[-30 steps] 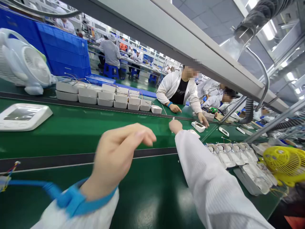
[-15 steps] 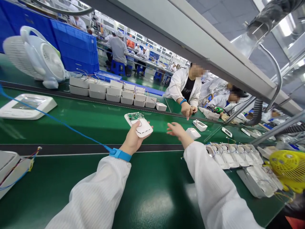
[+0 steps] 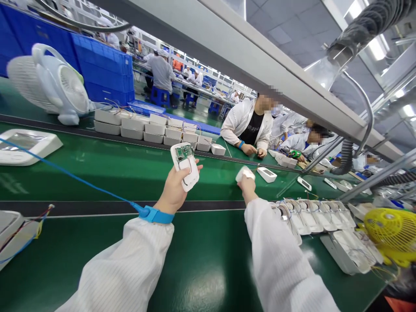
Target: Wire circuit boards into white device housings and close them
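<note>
My left hand [image 3: 173, 187] is closed around a white plastic device housing [image 3: 188, 174], tilted upright with its thumb across the front. A green circuit board [image 3: 183, 152] shows at the housing's upper end. A blue wrist strap with a cord circles my left wrist. Farther right, over the green belt, my right hand [image 3: 248, 186] grips a white plastic case [image 3: 244, 173]; my fingers hide part of it. Just beyond that case lies a white device with a dark display [image 3: 267, 174].
White cases [image 3: 131, 132] stand stacked along the belt's far edge. To the right are rows of wired white shells [image 3: 312, 216] and a yellow fan [image 3: 388, 234]. A white fan [image 3: 69, 89] stands far left. A co-worker [image 3: 250, 125] sits across the belt; a beam crosses overhead.
My right hand has closed on the white case that lay on the belt. My left hand has tilted its housing more upright. The co-worker's outstretched hand has drawn back.
</note>
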The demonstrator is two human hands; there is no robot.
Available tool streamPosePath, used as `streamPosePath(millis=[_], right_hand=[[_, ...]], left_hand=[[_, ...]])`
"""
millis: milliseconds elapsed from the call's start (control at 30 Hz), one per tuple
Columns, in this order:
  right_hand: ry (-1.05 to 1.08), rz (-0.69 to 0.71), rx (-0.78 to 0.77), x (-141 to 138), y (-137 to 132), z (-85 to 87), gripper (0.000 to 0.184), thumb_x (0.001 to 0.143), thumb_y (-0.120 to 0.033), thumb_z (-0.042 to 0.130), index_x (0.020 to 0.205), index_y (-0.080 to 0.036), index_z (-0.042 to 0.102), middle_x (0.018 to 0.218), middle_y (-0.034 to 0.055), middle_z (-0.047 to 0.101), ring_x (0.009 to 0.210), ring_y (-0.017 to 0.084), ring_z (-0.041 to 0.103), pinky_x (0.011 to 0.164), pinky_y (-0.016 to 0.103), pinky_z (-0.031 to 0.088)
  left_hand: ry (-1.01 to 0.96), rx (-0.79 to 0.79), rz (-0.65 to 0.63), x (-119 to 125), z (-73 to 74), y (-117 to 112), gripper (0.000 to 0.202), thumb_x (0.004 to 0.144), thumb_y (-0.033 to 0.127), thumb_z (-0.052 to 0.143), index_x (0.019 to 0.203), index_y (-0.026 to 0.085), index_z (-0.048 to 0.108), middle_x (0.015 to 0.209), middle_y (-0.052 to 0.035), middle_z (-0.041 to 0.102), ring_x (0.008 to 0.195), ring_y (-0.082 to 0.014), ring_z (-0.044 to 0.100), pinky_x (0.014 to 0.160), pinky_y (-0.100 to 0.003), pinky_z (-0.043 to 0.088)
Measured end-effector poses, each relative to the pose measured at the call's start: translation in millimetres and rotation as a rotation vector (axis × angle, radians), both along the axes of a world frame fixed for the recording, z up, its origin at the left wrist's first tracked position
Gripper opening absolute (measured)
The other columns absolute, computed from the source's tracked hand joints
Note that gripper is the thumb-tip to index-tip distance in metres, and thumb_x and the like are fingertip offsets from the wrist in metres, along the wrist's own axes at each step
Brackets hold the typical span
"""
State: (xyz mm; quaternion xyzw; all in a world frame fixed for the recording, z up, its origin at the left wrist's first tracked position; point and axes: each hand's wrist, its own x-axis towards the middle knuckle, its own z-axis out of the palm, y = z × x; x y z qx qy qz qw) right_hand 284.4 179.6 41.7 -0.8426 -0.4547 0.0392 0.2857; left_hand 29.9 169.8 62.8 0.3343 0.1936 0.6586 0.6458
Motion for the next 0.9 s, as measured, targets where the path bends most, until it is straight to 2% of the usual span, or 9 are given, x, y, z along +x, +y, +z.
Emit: streamPosePath(millis=[100,167,233,367,533,600,700,833,900], right_hand=[[0.017,0.171,0.089,-17.8,-30.0,-23.3,0.029,0.099,-0.04,0.05,0.101,-0.014,0.063,0.098,0.0056,0.065,0.085,0.017,0.063,0.077,0.034,0.053],[0.025,0.351,0.146,-27.1,-70.0,-41.4,0.045,0.1,-0.043,0.033,0.075,-0.017,0.06,0.075,0.0032,0.061,0.073,0.017,0.059,0.068,0.03,0.048],[0.04,0.554,0.158,-30.2,-116.1,-56.8,0.048,0.094,-0.05,0.037,0.058,-0.021,0.05,0.059,0.0009,0.052,0.059,0.016,0.053,0.059,0.029,0.043],[0.066,0.838,0.167,-20.3,-182.8,-70.9,0.044,0.088,-0.048,0.045,0.052,-0.023,0.042,0.049,-0.0013,0.042,0.048,0.016,0.045,0.054,0.031,0.034],[0.162,0.903,0.15,-3.4,-201.6,-64.4,0.03,0.091,-0.043,0.053,0.067,-0.025,0.057,0.049,-0.004,0.039,0.046,0.015,0.041,0.053,0.031,0.033],[0.236,0.91,0.179,-0.9,-205.3,-59.4,0.027,0.092,-0.05,0.052,0.094,-0.027,0.067,0.056,-0.0019,0.049,0.05,0.017,0.047,0.056,0.032,0.038],[0.299,1.003,0.255,-7.0,-213.9,-52.1,0.051,0.091,-0.062,0.049,0.129,-0.029,0.06,0.068,0.002,0.058,0.058,0.019,0.052,0.058,0.034,0.041],[0.239,1.028,0.38,-30.3,-214.6,-33.7,0.025,0.097,-0.035,0.053,0.116,-0.032,0.069,0.074,0.0025,0.061,0.065,0.017,0.056,0.06,0.03,0.044],[0.245,1.065,0.32,-42.0,-204.3,-15.4,0.022,0.096,-0.029,0.055,0.11,-0.03,0.072,0.089,0.0054,0.063,0.075,0.016,0.06,0.067,0.029,0.048]], left_hand=[[0.01,0.066,0.036,-6.0,4.8,-1.4,0.043,0.068,0.037,0.073,0.106,0.017,0.07,0.112,-0.0099,0.072,0.101,-0.0322,0.069,0.089,-0.044,0.054],[-0.005,0.098,0.034,-8.7,7.1,-2.1,0.041,0.071,0.037,0.071,0.106,0.017,0.07,0.113,-0.0105,0.072,0.099,-0.0319,0.07,0.087,-0.043,0.055],[-0.013,0.112,-0.008,-7.4,7.4,-3.9,0.04,0.072,0.034,0.069,0.107,0.016,0.07,0.113,-0.0111,0.072,0.096,-0.0314,0.071,0.085,-0.043,0.056],[-0.001,0.095,-0.195,13.5,-5.0,-19.9,0.041,0.069,0.028,0.07,0.107,0.016,0.071,0.113,-0.0118,0.073,0.095,-0.0315,0.071,0.082,-0.041,0.057],[0.079,-0.029,-0.458,42.2,-50.7,-75.6,0.044,0.072,0.031,0.072,0.113,0.016,0.071,0.12,-0.015,0.07,0.102,-0.0336,0.069,0.079,-0.038,0.057],[0.119,-0.102,-0.445,40.4,-70.9,-101.6,0.042,0.077,0.033,0.071,0.116,0.017,0.07,0.124,-0.0144,0.068,0.11,-0.0338,0.066,0.088,-0.039,0.054],[0.136,-0.201,-0.401,26.3,-91.7,-131.9,0.045,0.083,0.04,0.067,0.122,0.019,0.066,0.123,-0.0143,0.069,0.115,-0.0356,0.063,0.096,-0.044,0.051],[0.183,-0.141,-0.392,11.7,-100.0,-145.8,0.048,0.084,0.043,0.068,0.125,0.02,0.064,0.13,-0.0144,0.064,0.12,-0.0372,0.058,0.102,-0.047,0.047],[0.186,-0.091,-0.408,10.6,-100.6,-143.9,0.05,0.084,0.043,0.068,0.127,0.019,0.063,0.129,-0.0151,0.064,0.119,-0.0375,0.058,0.103,-0.049,0.046]])
